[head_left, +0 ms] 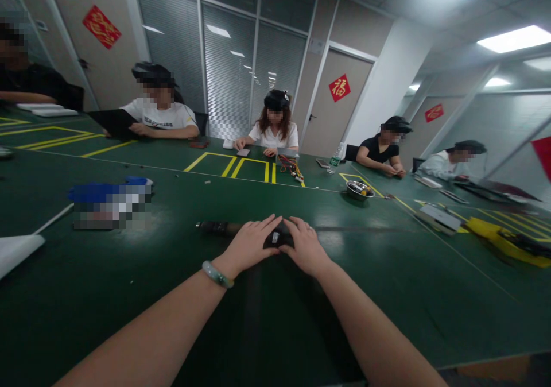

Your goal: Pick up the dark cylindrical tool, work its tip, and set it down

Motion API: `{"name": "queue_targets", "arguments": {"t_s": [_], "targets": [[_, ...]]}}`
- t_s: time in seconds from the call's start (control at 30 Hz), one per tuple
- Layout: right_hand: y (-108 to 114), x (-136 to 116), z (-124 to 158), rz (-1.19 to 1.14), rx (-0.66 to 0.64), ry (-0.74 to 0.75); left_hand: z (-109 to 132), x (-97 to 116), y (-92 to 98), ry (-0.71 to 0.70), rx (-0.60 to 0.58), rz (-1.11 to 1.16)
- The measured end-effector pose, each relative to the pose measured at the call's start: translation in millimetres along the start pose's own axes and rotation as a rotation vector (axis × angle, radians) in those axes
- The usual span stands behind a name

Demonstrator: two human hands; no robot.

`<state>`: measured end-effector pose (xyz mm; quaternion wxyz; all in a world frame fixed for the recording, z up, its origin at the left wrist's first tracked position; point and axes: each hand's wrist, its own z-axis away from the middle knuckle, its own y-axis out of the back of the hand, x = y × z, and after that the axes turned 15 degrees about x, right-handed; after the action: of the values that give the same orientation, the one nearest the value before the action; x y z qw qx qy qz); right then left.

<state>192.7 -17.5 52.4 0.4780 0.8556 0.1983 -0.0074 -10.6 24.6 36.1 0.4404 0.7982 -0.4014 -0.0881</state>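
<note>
My left hand (252,244) and my right hand (305,246) meet at the middle of the green table, cupped over a small black object (275,239) with a white label. Their fingertips rest on it and hide most of it. A dark cylindrical object (217,228) lies on the table to the left, its end close to my left hand. A pale green bangle (217,274) circles my left wrist.
Several seated people surround the green table (253,312), which has yellow tape outlines. On it are a pixelated blue item (109,200), a metal bowl (359,190), a water bottle (334,158), coloured wires (290,167), a white sheet (17,255) and a yellow item (503,240).
</note>
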Motion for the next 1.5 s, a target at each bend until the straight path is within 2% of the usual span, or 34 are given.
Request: {"name": "queue_targets", "arguments": {"t_s": [0.07,0.17,0.23,0.33,0.4,0.53,0.63,0.7,0.8,0.97,1.13,1.37,1.5], "targets": [[19.2,9.9,7.6,0.156,-0.053,-0.108,-0.8,-0.9,-1.7,0.014,-0.010,-0.007],[36.9,26.7,18.5,0.230,-0.252,-0.236,-1.4,-0.5,-3.6,0.032,-0.010,-0.021],[40.3,34.5,22.9,0.203,-0.340,-0.271,-1.3,1.0,-3.2,0.032,0.002,-0.031],[39.2,37.7,23.5,0.196,-0.373,-0.301,-1.2,4.3,-1.0,0.007,0.018,-0.039],[38.5,36.1,21.3,0.207,-0.330,-0.319,-1.4,6.2,0.5,-0.009,0.022,-0.042],[39.8,33.5,15.0,0.168,-0.160,-0.411,-2.8,6.5,3.6,-0.023,-0.001,-0.044],[39.1,33.9,11.6,0.071,0.012,-0.484,-3.3,3.7,9.1,-0.013,-0.044,-0.035],[36.2,33.2,10.5,-0.046,0.082,-0.501,-2.5,2.7,14.1,-0.008,-0.078,-0.029],[30.3,29.2,10.1,-0.177,0.060,-0.467,0.1,6.3,19.0,-0.009,-0.063,-0.032],[24.6,21.4,9.9,-0.145,0.010,-0.343,0.8,21.7,12.0,-0.065,0.069,-0.009],[19.4,19.8,8.2,-0.058,-0.033,-0.249,-1.9,30.2,0.9,-0.092,0.045,-0.037],[14.0,20.0,8.4,0.071,-0.100,-0.093,-2.3,31.4,-2.7,-0.102,0.045,-0.051],[14.4,21.5,10.5,0.108,-0.131,-0.102,-3.1,29.6,-3.6,-0.083,0.056,-0.012]]}}
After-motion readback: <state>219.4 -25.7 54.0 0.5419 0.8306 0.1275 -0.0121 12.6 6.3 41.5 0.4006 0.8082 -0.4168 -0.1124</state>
